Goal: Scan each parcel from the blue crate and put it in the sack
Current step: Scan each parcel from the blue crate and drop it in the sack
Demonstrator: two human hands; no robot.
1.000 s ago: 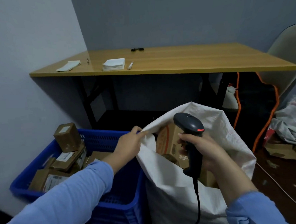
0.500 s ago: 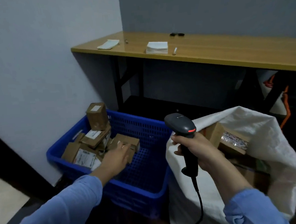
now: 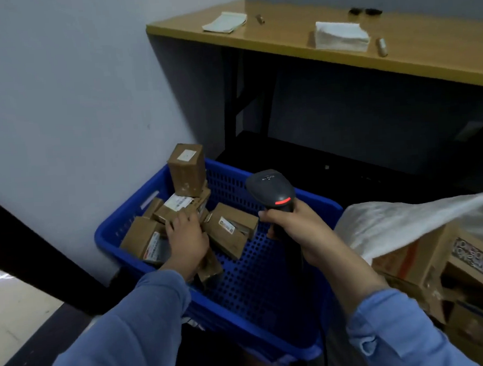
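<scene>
Inside the blue crate (image 3: 257,269), collapse of the parcel stack (image 3: 187,172) is being risked by the left hand (image 3: 186,240), grasp indeterminable; the barcode scanner (image 3: 272,192) is being gripped by the right hand (image 3: 297,230).

No text is legible. White labels on the parcels (image 3: 229,231) in the crate (image 3: 269,280) are blurred. The scanner (image 3: 272,191) mark and the print on the box (image 3: 426,262) in the sack (image 3: 406,218) are unreadable.
</scene>
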